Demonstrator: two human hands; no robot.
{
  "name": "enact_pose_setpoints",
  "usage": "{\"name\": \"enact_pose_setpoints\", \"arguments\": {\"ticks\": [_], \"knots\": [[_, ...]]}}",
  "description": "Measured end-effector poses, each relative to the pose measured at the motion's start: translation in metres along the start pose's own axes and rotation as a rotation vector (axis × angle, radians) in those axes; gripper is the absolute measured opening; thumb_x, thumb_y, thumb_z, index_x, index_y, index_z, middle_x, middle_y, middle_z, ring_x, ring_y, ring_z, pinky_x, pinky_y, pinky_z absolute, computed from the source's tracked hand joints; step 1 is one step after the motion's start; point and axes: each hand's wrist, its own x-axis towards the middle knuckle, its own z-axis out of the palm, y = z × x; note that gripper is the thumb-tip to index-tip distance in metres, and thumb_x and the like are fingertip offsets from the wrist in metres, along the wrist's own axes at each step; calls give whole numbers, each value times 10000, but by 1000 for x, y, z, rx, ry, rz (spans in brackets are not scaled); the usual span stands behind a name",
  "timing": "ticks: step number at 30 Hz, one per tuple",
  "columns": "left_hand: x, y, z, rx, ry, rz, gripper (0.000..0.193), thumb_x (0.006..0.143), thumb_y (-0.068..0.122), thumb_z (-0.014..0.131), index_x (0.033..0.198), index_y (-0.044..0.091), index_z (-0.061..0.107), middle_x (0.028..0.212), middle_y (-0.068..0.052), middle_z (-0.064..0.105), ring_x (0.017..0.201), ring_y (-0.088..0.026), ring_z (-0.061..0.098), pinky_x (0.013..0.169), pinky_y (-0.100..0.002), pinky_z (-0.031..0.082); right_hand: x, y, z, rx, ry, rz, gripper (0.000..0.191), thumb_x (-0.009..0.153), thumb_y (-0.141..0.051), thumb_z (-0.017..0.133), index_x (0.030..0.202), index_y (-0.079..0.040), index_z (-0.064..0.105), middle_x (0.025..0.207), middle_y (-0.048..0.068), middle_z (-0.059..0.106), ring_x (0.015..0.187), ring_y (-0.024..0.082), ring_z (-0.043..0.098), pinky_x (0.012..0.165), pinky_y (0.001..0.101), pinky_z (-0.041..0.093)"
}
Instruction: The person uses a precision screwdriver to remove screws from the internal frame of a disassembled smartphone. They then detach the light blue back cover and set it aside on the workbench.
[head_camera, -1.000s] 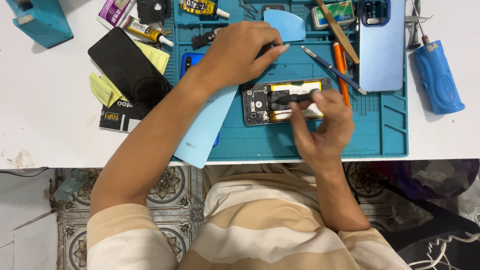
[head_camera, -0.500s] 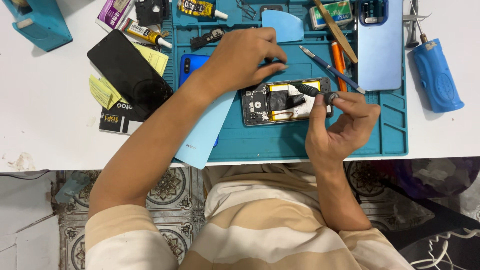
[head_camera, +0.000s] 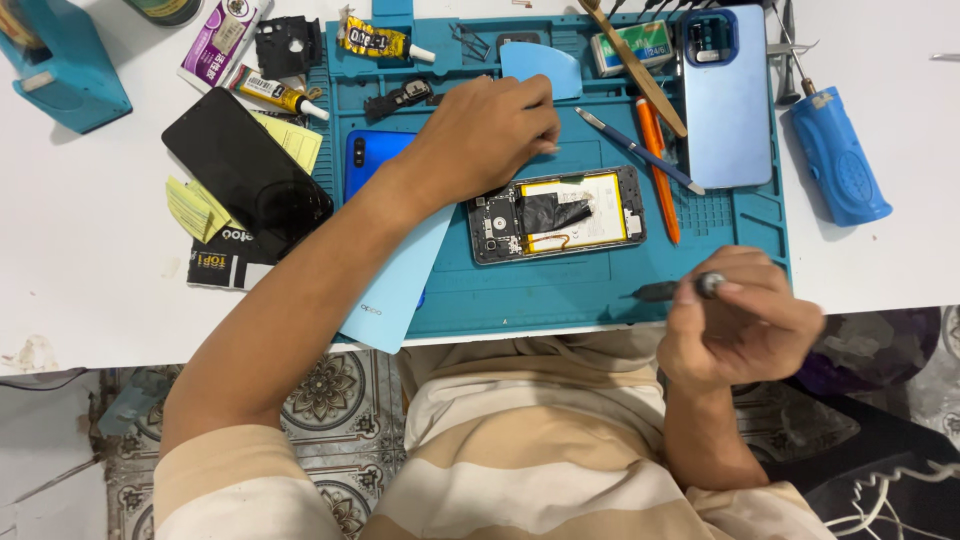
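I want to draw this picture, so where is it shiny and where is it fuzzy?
Head view: soft, even light with only faint shadows under the left hand; a pale sheen on the light blue phone back and the black screen; the opened phone looks sharp; the right hand and its small dark tool are slightly blurred.

left hand (head_camera: 490, 130) on opened phone (head_camera: 556, 214), right hand (head_camera: 740, 320) gripping screwdriver (head_camera: 672, 290)

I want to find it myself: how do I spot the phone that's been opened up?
Look at the teal work mat covering the white table. Near its middle, just under the left hand, lies the opened phone. Unlike the smooth light-blue phone back at the mat's upper right, it shows a yellow-edged battery and black tape.
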Motion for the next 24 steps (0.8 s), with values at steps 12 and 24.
{"name": "enact_pose_setpoints", "arguments": {"ticks": [12,24], "knots": [[-1,-3,-8,-37,-65,-75,137,919,271,824,924,141,783,910,-10,641,799,-226,629,774,-417,424,2,9,-1,10,-372,104,571,894,204,670,1312,-38,367,1105,154,591,850,305,707,711,330,567],[18,15,-2,97,-81,-46,141,958,213,772,901,111,693,933,-30,587,842,-237,615,766,-411,384,15,11,-24,95,-207,232,446,1059,153,613,1293,-91,322,1012,203,677,895,325,756,740,326,633]]}}
